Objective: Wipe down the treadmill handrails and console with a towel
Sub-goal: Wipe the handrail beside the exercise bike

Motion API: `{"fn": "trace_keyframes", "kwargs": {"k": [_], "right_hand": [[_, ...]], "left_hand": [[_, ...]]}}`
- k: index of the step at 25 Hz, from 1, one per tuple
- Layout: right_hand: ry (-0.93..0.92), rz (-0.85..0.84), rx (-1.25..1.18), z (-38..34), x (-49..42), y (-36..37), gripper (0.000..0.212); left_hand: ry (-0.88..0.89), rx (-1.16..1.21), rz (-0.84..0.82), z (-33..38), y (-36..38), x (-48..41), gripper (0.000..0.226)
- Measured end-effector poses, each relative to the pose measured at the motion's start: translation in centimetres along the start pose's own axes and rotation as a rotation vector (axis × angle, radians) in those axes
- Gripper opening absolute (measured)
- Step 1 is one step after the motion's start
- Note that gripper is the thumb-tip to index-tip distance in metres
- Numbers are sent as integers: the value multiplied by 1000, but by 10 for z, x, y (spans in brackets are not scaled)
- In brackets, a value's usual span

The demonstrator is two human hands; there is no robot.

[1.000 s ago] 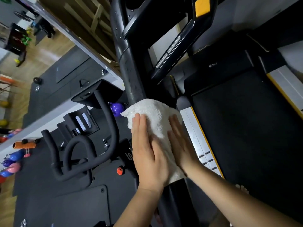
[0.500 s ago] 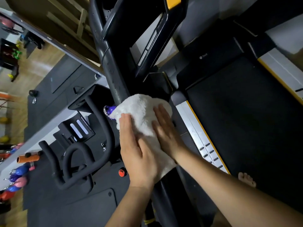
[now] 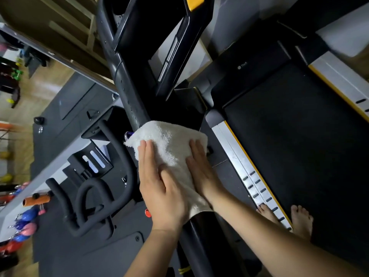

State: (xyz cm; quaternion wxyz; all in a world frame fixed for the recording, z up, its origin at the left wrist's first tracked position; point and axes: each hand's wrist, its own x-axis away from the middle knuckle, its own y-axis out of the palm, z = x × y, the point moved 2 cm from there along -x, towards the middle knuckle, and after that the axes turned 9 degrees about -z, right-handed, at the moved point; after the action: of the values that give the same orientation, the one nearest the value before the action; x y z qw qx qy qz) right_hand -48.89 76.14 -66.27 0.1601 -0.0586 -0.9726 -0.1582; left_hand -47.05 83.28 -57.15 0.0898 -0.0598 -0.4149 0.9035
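- Head view: a white towel is draped over the black handrail, near the middle of the frame.
- The handrail's long axis runs from 11 o'clock at the top of the frame to 5 o'clock at the bottom; its far end points toward 11 o'clock, where it meets the console.
- The towel's long axis follows the rail, its far edge toward 11 o'clock and its near corner trailing toward 5 o'clock.
- The left hand lies flat on the towel's 8 o'clock side, its fingers straight, held together and pointing to 12 o'clock; they press the cloth and do not curl round it.
- The right hand lies flat on the towel's 3 o'clock side, fingers likewise together and stretched toward 11 o'clock, pressing the cloth against the rail.
- The two hands squeeze the towelled rail between them, thumbs nearly touching on top.
- The belt fills the 3 o'clock part of the frame; two bare feet stand at its 5 o'clock edge.
- An exercise bike's handlebar sits at 8 o'clock, on the floor beside the treadmill.
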Motion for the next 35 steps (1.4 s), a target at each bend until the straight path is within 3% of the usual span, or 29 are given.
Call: {"fn": "trace_keyframes", "kwargs": {"k": [4,9,15,17,20,24,27,31,35], "right_hand": [[-10,18,8,-7,47,21,61],[-405,29,293,-22,-9,5,61],[-253,63,507,-9,-53,-24,73],[-305,124,551,-18,-39,-25,69],[-490,56,409,-21,-11,-8,59],[-414,-98,410,-30,-22,-8,68],[-396,-123,411,-40,-38,-14,74],[-203,-52,323,-15,-17,-7,61],[-326,-118,280,-3,24,-2,50]], "left_hand": [[-21,7,17,4,-2,3,63],[-28,39,5,2,-1,2,63],[-4,23,13,1,-1,0,60],[8,28,9,2,-1,0,61],[-17,41,1,0,0,-1,61],[-22,62,-1,3,-1,1,61],[-27,38,-2,1,-1,-1,60],[-7,10,-7,3,-1,0,60],[-16,33,-21,4,-1,2,62]]}}
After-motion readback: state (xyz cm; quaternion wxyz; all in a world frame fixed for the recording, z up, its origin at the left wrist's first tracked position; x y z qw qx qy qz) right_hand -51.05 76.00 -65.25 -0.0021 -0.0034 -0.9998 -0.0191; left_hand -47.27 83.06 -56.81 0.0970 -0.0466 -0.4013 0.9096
